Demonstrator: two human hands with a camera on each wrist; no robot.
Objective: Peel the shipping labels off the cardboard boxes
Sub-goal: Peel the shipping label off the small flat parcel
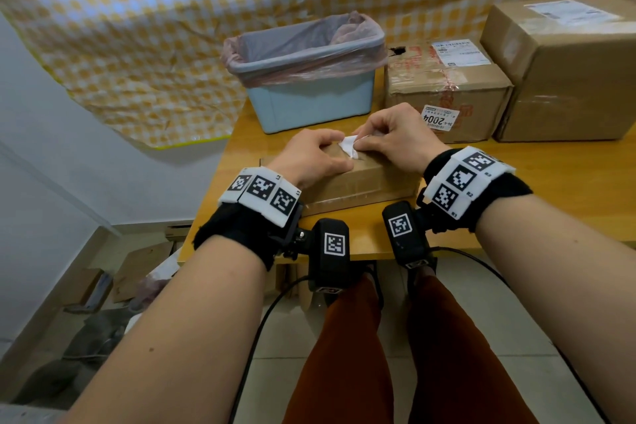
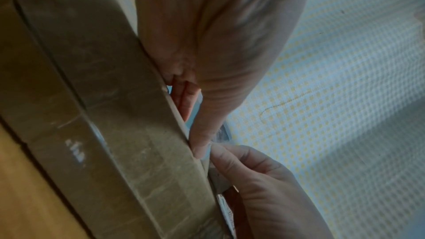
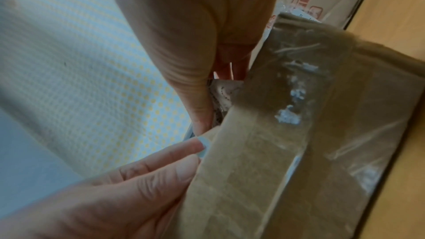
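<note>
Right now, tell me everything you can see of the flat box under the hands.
The flat box is brown cardboard, low and oblong, lying flat on the wooden table near its front edge. Clear tape runs across its top and side. A white label is partly lifted from its top. The left hand rests on the box with fingers curled, while the right hand pinches the label. White paper residue shows on one side.

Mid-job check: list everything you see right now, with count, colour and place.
flat box: 1, brown, table front, under both hands
peeled label: 1, white, on flat box top, partly lifted
labelled boxes: 2, brown, table right rear
bin: 1, pale blue, pink liner, table rear
table: 1, wooden
checked sheet: 1, yellow-white, behind
left hand: presses on flat box
right hand: pinches peeled label
</note>
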